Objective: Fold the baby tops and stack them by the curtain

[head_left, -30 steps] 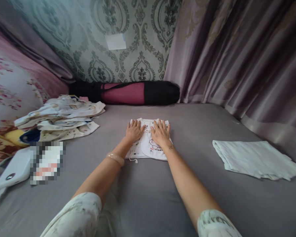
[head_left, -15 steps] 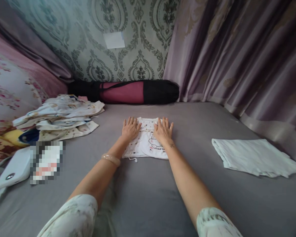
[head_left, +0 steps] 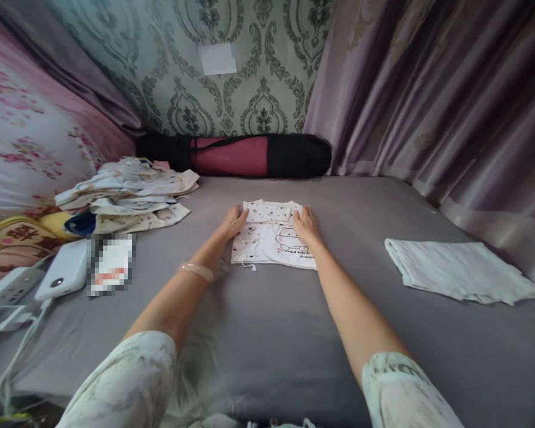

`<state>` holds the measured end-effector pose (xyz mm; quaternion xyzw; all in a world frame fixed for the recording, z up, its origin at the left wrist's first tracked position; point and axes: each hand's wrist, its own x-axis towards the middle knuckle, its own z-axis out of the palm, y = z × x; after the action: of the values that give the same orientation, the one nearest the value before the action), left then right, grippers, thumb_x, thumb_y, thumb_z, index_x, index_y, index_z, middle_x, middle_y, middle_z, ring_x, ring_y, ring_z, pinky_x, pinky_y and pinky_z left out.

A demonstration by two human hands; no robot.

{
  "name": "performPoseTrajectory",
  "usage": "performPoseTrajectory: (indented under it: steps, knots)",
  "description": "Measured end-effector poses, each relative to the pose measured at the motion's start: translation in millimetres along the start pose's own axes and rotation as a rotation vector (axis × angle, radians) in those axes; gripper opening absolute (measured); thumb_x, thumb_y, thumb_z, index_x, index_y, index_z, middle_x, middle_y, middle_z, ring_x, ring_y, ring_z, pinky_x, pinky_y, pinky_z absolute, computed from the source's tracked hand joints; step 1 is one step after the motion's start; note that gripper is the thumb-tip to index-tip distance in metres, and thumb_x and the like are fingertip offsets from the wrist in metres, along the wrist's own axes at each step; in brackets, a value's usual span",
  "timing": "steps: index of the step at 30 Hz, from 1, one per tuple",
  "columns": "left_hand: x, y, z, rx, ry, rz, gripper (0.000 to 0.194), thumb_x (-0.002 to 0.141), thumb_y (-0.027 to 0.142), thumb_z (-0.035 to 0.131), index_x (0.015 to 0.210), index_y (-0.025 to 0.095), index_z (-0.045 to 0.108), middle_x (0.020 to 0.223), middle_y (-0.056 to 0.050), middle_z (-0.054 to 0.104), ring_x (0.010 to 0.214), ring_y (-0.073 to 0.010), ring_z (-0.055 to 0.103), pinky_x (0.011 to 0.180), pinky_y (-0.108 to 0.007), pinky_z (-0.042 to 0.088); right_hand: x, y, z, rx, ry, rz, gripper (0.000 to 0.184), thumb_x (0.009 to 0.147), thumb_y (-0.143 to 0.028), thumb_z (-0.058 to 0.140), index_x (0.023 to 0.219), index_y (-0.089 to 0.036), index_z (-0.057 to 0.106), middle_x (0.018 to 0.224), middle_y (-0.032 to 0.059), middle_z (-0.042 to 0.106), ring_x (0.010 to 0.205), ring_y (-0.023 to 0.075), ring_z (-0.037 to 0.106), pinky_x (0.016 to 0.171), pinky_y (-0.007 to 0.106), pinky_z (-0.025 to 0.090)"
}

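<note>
A small white baby top [head_left: 271,241] lies flat on the grey sheet, folded, with little dark prints, a line-drawn picture with lettering at its lower right, and a short drawstring at its lower edge. My left hand [head_left: 234,223] rests at the top's upper left edge, thumb apart from the fingers and touching the fabric. At the upper right edge is my right hand [head_left: 307,224], its thumb on the cloth and its fingers along the outer side. Both hands look open; some fingertips are hidden.
Piled baby clothes [head_left: 129,193] lie to the left, near a white power bank [head_left: 65,270] and a power strip [head_left: 13,291] with cables. A folded white cloth [head_left: 459,268] is at right. A black and maroon rolled bag [head_left: 229,156] lies against the wall.
My hands have gone from lying flat on the top to its two side edges, turned more upright. The view has shifted slightly, so the surroundings sit higher and further right.
</note>
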<state>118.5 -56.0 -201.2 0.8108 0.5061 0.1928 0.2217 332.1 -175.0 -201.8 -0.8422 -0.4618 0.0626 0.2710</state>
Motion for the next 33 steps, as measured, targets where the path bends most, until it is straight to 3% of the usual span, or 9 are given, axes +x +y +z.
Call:
performPoseTrajectory:
  steps: [5,8,11,17,20,23,27,33]
  knots:
    - [-35,-13,-21.9,0.083,-0.007,0.059,0.037,0.085,0.033,0.051,0.113,0.013,0.064,0.112,-0.012,0.065,0.104,-0.0221,0.059,0.091,-0.031,0.047,-1,18,-14,0.241,-0.052,0.079,0.051,0.090,-0.024,0.042,0.139,-0.011,0.044,0.138,0.0166,0.052,0.127,0.0236,0.049,0.104,0.036,0.037]
    - [-57,-14,-30.0,0.165,0.030,0.029,0.031,0.083,0.035,0.054,0.098,0.013,0.070,0.100,-0.013,0.069,0.104,-0.0250,0.059,0.090,-0.032,0.046,-16,28,-21,0.399,-0.069,0.099,0.045,0.086,-0.017,0.048,0.130,-0.013,0.052,0.127,0.0152,0.061,0.115,0.0217,0.059,0.097,0.036,0.044]
    - [-75,-11,-34.4,0.225,-0.017,0.021,0.031,0.083,0.042,0.056,0.081,0.016,0.072,0.083,-0.012,0.070,0.099,-0.0282,0.060,0.086,-0.035,0.047,-39,32,-29,0.492,-0.087,0.162,0.043,0.084,-0.016,0.052,0.128,-0.011,0.053,0.126,0.0169,0.061,0.108,0.0195,0.062,0.093,0.033,0.047]
    - [-101,-2,-37.0,0.245,-0.088,-0.011,0.037,0.077,0.051,0.059,0.062,0.019,0.067,0.068,-0.009,0.068,0.089,-0.0279,0.062,0.076,-0.033,0.046,-78,37,-44,0.431,-0.140,0.221,0.044,0.085,-0.022,0.053,0.128,-0.012,0.051,0.106,0.0112,0.068,0.083,0.0173,0.065,0.074,0.029,0.050]
    - [-110,3,-39.4,0.220,-0.139,-0.015,0.037,0.075,0.050,0.058,0.056,0.019,0.063,0.059,-0.006,0.063,0.080,-0.0249,0.062,0.070,-0.031,0.044,-91,40,-49,0.345,-0.169,0.179,0.044,0.085,-0.028,0.055,0.127,-0.014,0.051,0.088,0.0048,0.068,0.070,0.0154,0.062,0.066,0.026,0.048]
    - [-117,6,-43.3,0.131,-0.179,-0.038,0.036,0.074,0.051,0.057,0.057,0.019,0.059,0.055,-0.003,0.059,0.069,-0.0207,0.060,0.061,-0.027,0.040,-101,40,-54,0.294,-0.191,0.065,0.044,0.083,-0.027,0.055,0.126,-0.016,0.050,0.069,-0.0025,0.061,0.060,0.0136,0.057,0.064,0.025,0.045]
    - [-122,6,-45.9,-0.106,-0.170,-0.112,0.034,0.073,0.052,0.056,0.073,0.019,0.056,0.056,0.000,0.059,0.057,-0.0159,0.054,0.052,-0.025,0.035,-110,39,-65,0.278,-0.212,-0.029,0.043,0.084,-0.025,0.051,0.126,-0.020,0.050,0.058,-0.0079,0.051,0.055,0.0130,0.053,0.060,0.024,0.041]
    - [-129,10,-49.1,-0.427,-0.135,-0.037,0.040,0.074,0.053,0.056,0.095,0.019,0.056,0.054,0.007,0.048,0.050,-0.0111,0.044,0.049,-0.022,0.031,-116,45,-79,0.272,-0.347,-0.173,0.023,0.085,-0.032,0.048,0.089,-0.018,0.066,0.067,-0.0027,0.056,0.058,0.0113,0.050,0.059,0.023,0.037]
